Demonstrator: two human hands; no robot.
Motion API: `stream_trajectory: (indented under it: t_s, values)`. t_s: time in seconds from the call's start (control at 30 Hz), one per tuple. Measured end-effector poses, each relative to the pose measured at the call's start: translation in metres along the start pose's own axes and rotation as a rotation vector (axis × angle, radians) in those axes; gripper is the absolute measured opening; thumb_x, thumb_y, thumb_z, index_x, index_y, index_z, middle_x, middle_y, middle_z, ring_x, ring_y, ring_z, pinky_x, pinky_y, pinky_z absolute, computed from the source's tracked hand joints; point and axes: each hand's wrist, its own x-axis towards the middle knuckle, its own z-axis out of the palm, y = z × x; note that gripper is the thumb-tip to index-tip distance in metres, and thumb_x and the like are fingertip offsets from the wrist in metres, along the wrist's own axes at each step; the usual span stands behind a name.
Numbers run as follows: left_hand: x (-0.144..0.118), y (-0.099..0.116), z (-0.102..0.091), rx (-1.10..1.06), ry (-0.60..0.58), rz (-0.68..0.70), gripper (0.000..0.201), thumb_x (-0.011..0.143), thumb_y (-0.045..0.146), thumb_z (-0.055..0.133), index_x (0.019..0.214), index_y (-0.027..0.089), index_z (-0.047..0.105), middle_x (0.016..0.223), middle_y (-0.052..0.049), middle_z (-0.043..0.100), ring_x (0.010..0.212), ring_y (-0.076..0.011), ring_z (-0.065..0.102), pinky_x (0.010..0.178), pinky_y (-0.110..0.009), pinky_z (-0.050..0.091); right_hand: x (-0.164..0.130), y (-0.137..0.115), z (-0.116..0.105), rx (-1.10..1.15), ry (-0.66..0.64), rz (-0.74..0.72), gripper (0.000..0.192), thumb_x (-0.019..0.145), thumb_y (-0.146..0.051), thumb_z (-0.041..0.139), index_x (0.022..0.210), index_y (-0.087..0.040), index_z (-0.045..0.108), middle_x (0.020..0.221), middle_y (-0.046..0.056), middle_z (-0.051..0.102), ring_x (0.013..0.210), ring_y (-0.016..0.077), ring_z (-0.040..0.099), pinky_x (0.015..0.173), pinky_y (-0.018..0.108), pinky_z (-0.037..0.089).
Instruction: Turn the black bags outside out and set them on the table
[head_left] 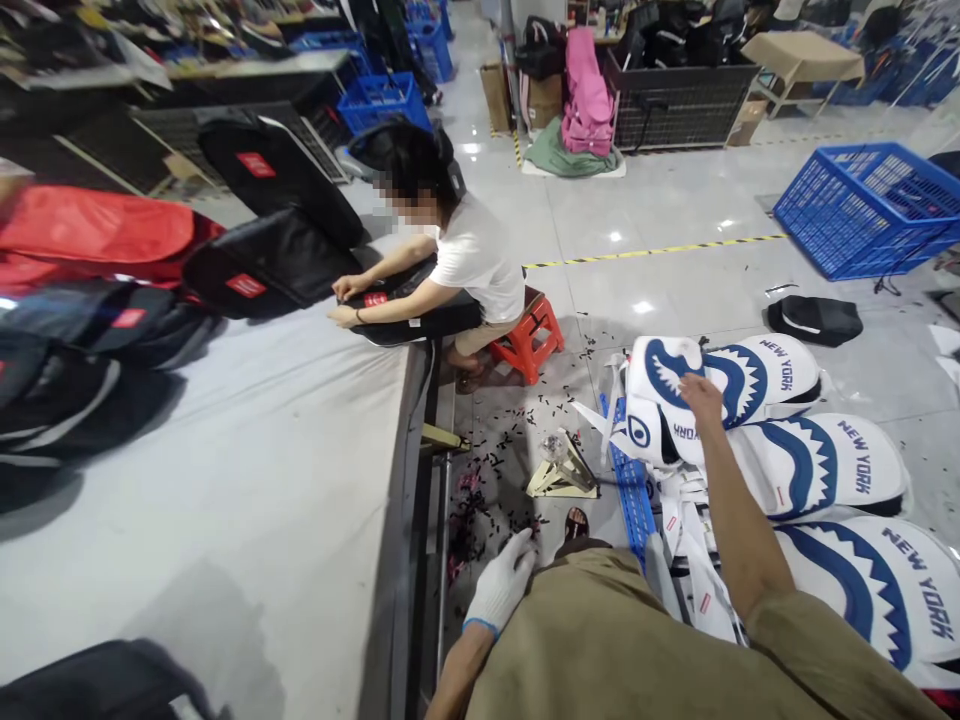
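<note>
My right hand (pixel 703 398) is bare and stretched forward. Its fingers are closed on a white backpack (pixel 675 368) with a blue shark-mouth print, on top of the row at my right. Two similar white bags, a middle one (pixel 825 465) and a nearer one (pixel 862 590), lie beside it, printed "NEW YORK". White straps (pixel 694 560) hang from the bags over a blue crate (pixel 632 495). My left hand (pixel 504 580), in a white knit glove with a blue cuff, hangs by my body with nothing visible in it, fingers loosely extended.
A white-covered table (pixel 315 480) on the left bears black bags (pixel 262 262) and a red bag (pixel 97 235). A person (pixel 480 250) sits on a red stool (pixel 529 335), handling a black bag. Black scraps (pixel 480 500) litter the floor. A blue basket (pixel 862 215) stands right.
</note>
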Motion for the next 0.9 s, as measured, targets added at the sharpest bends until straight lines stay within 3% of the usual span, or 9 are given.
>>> stream_trajectory:
  t_s: [0.17, 0.33, 0.5, 0.67, 0.77, 0.9]
  values:
    - [-0.005, -0.005, 0.001, -0.030, 0.002, -0.056, 0.052, 0.110, 0.027, 0.052, 0.159, 0.023, 0.069, 0.148, -0.006, 0.080, 0.138, -0.0208, 0.075, 0.113, -0.024, 0.055, -0.054, 0.050, 0.064, -0.345, -0.396, 0.012, 0.052, 0.099, -0.034, 0.059, 0.146, -0.014, 0.070, 0.136, 0.017, 0.080, 0.127, 0.0273, 0.074, 0.115, 0.038, 0.053]
    - [-0.016, -0.021, 0.005, -0.038, 0.033, -0.112, 0.052, 0.108, 0.027, 0.053, 0.156, 0.021, 0.070, 0.146, -0.007, 0.081, 0.137, -0.0209, 0.076, 0.114, -0.024, 0.055, -0.096, 0.098, 0.094, -0.679, -0.638, -0.065, 0.067, 0.090, -0.026, 0.073, 0.155, -0.013, 0.064, 0.164, 0.021, 0.063, 0.153, 0.0334, 0.055, 0.127, 0.041, 0.042]
    - [-0.030, -0.037, 0.013, -0.062, 0.074, -0.207, 0.052, 0.105, 0.028, 0.053, 0.152, 0.022, 0.074, 0.147, -0.006, 0.080, 0.142, -0.0208, 0.073, 0.121, -0.026, 0.052, -0.105, 0.114, 0.113, -0.873, -0.619, -0.179, 0.063, 0.101, -0.017, 0.054, 0.164, -0.005, 0.053, 0.163, 0.032, 0.054, 0.153, 0.0420, 0.046, 0.126, 0.055, 0.038]
    - [-0.040, -0.048, 0.015, -0.086, 0.075, -0.262, 0.055, 0.101, 0.031, 0.056, 0.151, 0.019, 0.075, 0.147, -0.009, 0.079, 0.140, -0.0222, 0.074, 0.123, -0.031, 0.052, -0.116, 0.106, 0.148, -0.843, -0.682, -0.380, 0.064, 0.110, -0.020, 0.037, 0.173, -0.014, 0.045, 0.161, 0.024, 0.057, 0.147, 0.0353, 0.049, 0.124, 0.043, 0.041]
    - [-0.042, -0.050, 0.014, -0.087, 0.052, -0.263, 0.056, 0.100, 0.031, 0.058, 0.152, 0.019, 0.075, 0.153, -0.008, 0.075, 0.146, -0.0227, 0.070, 0.126, -0.031, 0.050, -0.119, 0.103, 0.168, -0.862, -0.657, -0.338, 0.068, 0.110, -0.026, 0.040, 0.175, -0.009, 0.039, 0.162, 0.028, 0.056, 0.146, 0.0375, 0.051, 0.117, 0.044, 0.047]
    - [-0.040, -0.051, 0.012, -0.060, 0.042, -0.273, 0.057, 0.102, 0.031, 0.057, 0.154, 0.016, 0.073, 0.157, -0.009, 0.072, 0.150, -0.0234, 0.067, 0.128, -0.031, 0.049, -0.096, 0.104, 0.171, -0.928, -0.664, -0.141, 0.048, 0.106, -0.023, 0.049, 0.146, -0.006, 0.070, 0.129, 0.029, 0.076, 0.122, 0.0352, 0.072, 0.102, 0.044, 0.054]
